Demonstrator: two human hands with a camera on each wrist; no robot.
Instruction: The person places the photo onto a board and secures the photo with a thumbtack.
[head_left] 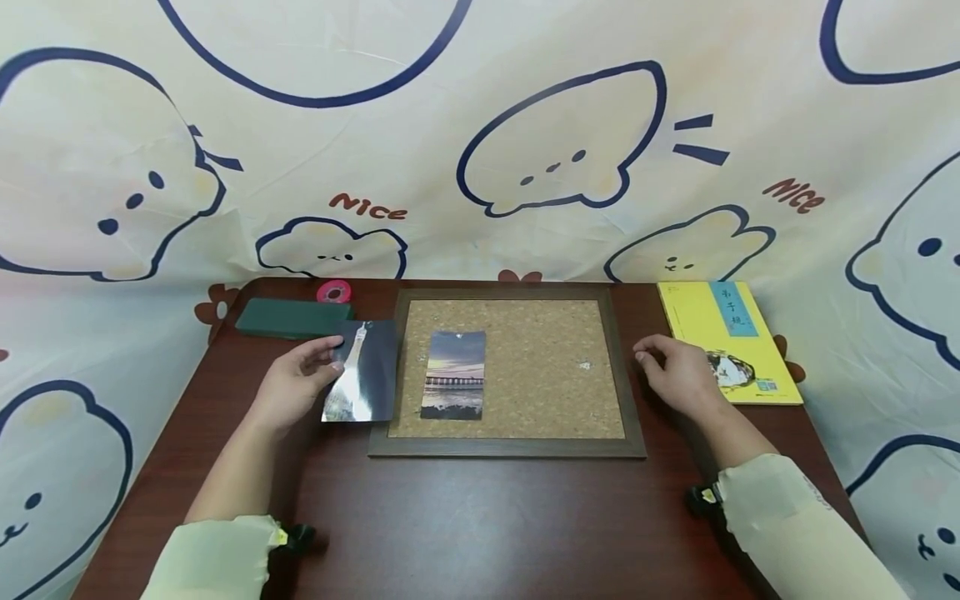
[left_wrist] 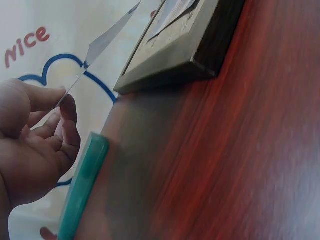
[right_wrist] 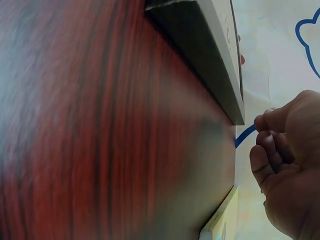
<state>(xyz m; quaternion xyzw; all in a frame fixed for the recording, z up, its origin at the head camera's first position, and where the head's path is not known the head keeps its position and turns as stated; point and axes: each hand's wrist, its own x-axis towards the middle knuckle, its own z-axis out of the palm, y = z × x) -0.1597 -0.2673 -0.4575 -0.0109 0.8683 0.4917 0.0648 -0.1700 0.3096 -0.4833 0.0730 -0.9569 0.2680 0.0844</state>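
In the head view my left hand point(head_left: 296, 379) pinches a photo of a lit tower point(head_left: 367, 375) by its left edge. The photo is raised, overlapping the left frame of the corkboard point(head_left: 540, 367); the left wrist view shows it nearly edge-on between thumb and fingers. A photo of a pier at sunset point(head_left: 453, 375) is on the board's left half, with a small clear pin point(head_left: 460, 335) at its top. My right hand point(head_left: 678, 375) is right of the board, thumb and forefinger tips together and fingers curled; I cannot tell whether something tiny is between them.
A dark green case point(head_left: 292, 318) and a pink tape roll point(head_left: 333, 292) are at the back left. The yellow book point(head_left: 697, 317) lies at the right, partly behind my right hand. Another clear pin point(head_left: 585, 365) is on the cork. A patterned cloth point(head_left: 427, 158) hangs behind the table.
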